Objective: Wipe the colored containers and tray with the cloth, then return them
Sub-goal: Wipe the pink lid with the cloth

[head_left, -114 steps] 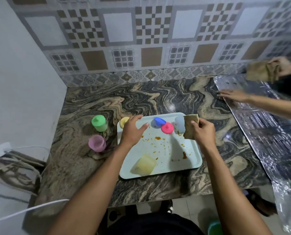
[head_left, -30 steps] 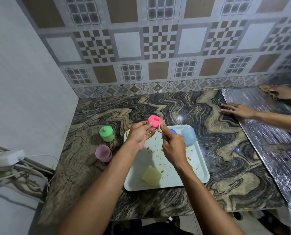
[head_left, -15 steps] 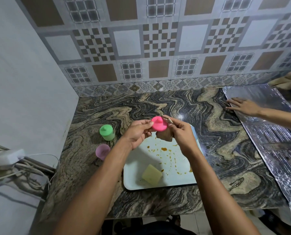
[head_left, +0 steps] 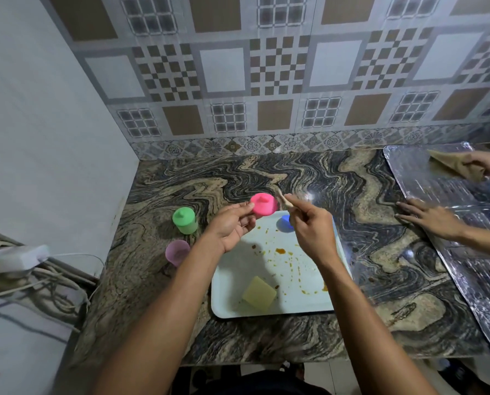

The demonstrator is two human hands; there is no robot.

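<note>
My left hand holds a pink container by its fingertips above the far edge of the pale tray. My right hand pinches a small brown cloth whose tip touches the pink container's right side. The tray bears brown stains, a pale yellow container lying on its side and a blue container partly hidden behind my right hand. A green container and a purple container stand on the marble counter left of the tray.
Another person's hand rests on a foil sheet at the right, and their other hand holds a brown cloth there. A white adapter with cables lies at the left, off the counter. Tiled wall behind.
I lifted the pink container off the tray, and my right hand brought the cloth against it. The cloth has shifted from under the container to its right side. The other person's cloth hand moved over the foil.
</note>
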